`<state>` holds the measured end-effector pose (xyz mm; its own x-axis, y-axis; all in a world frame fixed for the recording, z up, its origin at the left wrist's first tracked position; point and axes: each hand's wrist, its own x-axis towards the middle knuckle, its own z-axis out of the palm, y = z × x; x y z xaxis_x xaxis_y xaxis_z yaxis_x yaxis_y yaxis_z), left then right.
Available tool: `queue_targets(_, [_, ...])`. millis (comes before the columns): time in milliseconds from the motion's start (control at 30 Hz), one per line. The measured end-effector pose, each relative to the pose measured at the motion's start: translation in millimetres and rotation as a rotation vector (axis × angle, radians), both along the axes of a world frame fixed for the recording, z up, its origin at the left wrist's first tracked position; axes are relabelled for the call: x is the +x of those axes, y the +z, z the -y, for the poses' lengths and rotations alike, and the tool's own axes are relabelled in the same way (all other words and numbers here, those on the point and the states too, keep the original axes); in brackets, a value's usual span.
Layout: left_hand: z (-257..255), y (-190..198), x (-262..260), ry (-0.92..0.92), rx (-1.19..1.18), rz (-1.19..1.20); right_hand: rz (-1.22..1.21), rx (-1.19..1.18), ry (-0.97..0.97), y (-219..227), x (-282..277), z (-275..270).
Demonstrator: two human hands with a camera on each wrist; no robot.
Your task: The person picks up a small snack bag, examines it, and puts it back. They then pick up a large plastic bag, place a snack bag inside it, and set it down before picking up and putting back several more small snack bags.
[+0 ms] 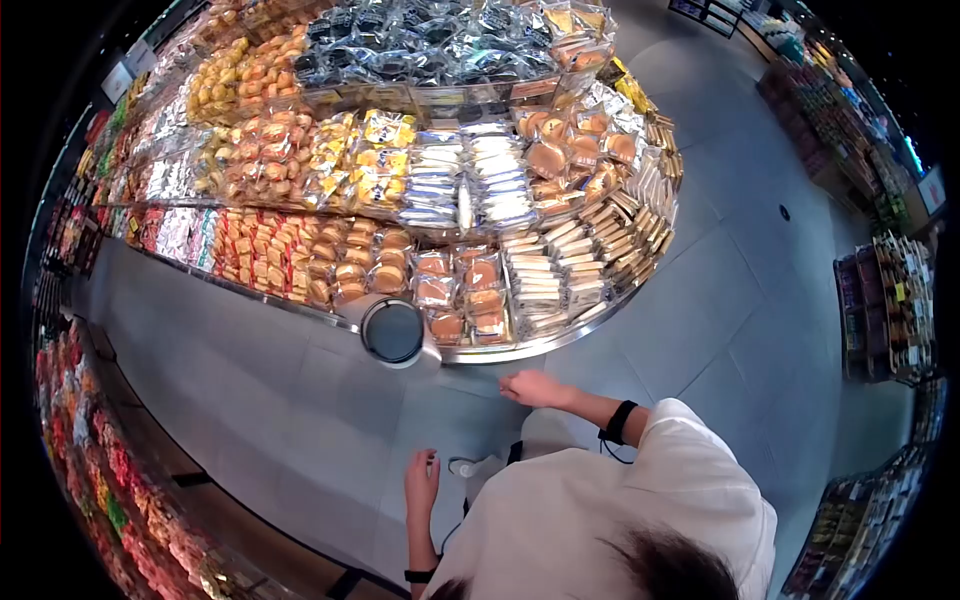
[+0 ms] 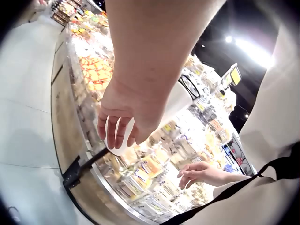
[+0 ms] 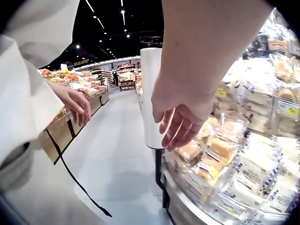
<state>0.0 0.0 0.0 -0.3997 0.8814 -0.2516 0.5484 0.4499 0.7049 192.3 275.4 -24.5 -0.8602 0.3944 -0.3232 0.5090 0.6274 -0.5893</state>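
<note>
My left hand (image 1: 421, 482) hangs over the floor by my body, fingers loosely bent and nothing in them. Ahead of it, my right hand (image 1: 530, 388) is held out near the curved front edge of a display stand (image 1: 520, 352); its fingers (image 3: 180, 133) droop, relaxed and empty. Packed round pastries in clear wrappers (image 1: 482, 300) and white-labelled packets (image 1: 540, 290) lie just beyond the right hand. A white cylinder with a dark round top (image 1: 392, 332) stands at the stand's edge, left of the right hand, and partly behind it in the right wrist view.
Upper tiers of the stand hold yellow packets (image 1: 385, 155), white packets (image 1: 497, 165) and dark bags (image 1: 430, 45). Colourful wrapped goods (image 1: 95, 460) line a counter at the left. Racks (image 1: 885, 305) stand at the right, across the grey tiled floor (image 1: 700, 300).
</note>
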Motion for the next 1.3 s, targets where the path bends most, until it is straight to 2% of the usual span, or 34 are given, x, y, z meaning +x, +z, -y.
queue_targets(67, [8.1, -14.7, 5.9, 0.169, 0.021, 0.04, -0.099, 0.011, 0.091, 0.7, -6.6, -12.2])
queue_targets(100, [92.1, -10.4, -52.1, 0.174, 0.026, 0.028, -0.111, 0.015, 0.097, 13.1, -71.0, 60.6])
queue_targets(200, [157.0, -27.2, -78.2, 0.281, 0.042, 0.011, -0.06, 0.098, 0.202, 25.8, -117.6, 94.0])
queue_targets(233, [171.5, -23.8, -86.7, 0.314, -0.003, 0.008, -0.046, 0.098, 0.267, 25.7, -128.9, 104.1])
queue_targets(300, [190.9, -13.6, -91.2, 0.443, -0.048, 0.006, -0.174, 0.09, 0.263, 24.3, -161.5, 124.4])
queue_targets(400, [213.8, -7.2, -110.7, 0.558, 0.07, 0.016, -0.181, 0.086, 0.309, 43.4, -204.5, 146.9])
queue_targets(567, [232.1, -25.8, -155.1, 0.471, 0.019, 0.005, -0.186, 0.1, 0.377, 45.8, -270.2, 162.8])
queue_targets(633, [226.4, -23.3, -182.7, 0.465, -0.035, 0.001, -0.164, 0.073, 0.366, 45.9, -291.9, 160.6])
queue_targets(700, [228.4, -19.2, -212.9, 0.469, 0.054, -0.08, -0.108, 0.047, 0.372, 34.0, -323.8, 158.6])
queue_targets(733, [230.0, -15.7, -226.5, 0.476, 0.044, -0.083, -0.159, 0.07, 0.386, 25.6, -342.3, 158.5])
queue_targets(800, [227.5, -10.7, -267.2, 0.546, 0.05, -0.05, -0.137, 0.08, 0.412, 16.1, -382.8, 156.9])
queue_targets(867, [231.5, -19.2, -309.3, 0.561, 0.023, -0.036, -0.073, 0.06, 0.408, 11.0, -431.3, 156.8])
queue_targets(967, [241.1, -28.8, -372.1, 0.548, -0.04, -0.012, -0.115, 0.056, 0.38, 1.7, -498.7, 156.4])
queue_targets(1033, [239.6, -17.7, -415.0, 0.433, -0.126, 0.007, -0.123, 0.012, 0.364, 5.5, -538.8, 153.3])
queue_targets(1067, [238.1, -14.2, -436.6, 0.439, -0.131, 0.014, -0.13, -0.016, 0.354, 7.9, -557.6, 149.3])
queue_targets(1133, [232.0, 13.4, -486.9, 0.494, -0.089, 0.011, -0.111, -0.002, 0.347, 8.9, -594.6, 142.2])
queue_targets(1200, [239.4, 23.4, -528.5, 0.565, -0.058, -0.04, -0.094, 0.012, 0.356, 8.6, -633.9, 143.9])
queue_targets(1233, [242.8, 29.0, -545.6, 0.623, -0.02, -0.098, -0.101, 0.013, 0.36, 7.5, -654.2, 145.5])
queue_targets(1300, [250.0, 39.9, -568.5, 0.716, 0.008, -0.054, -0.107, 0.024, 0.4, 8.8, -697.7, 147.4])
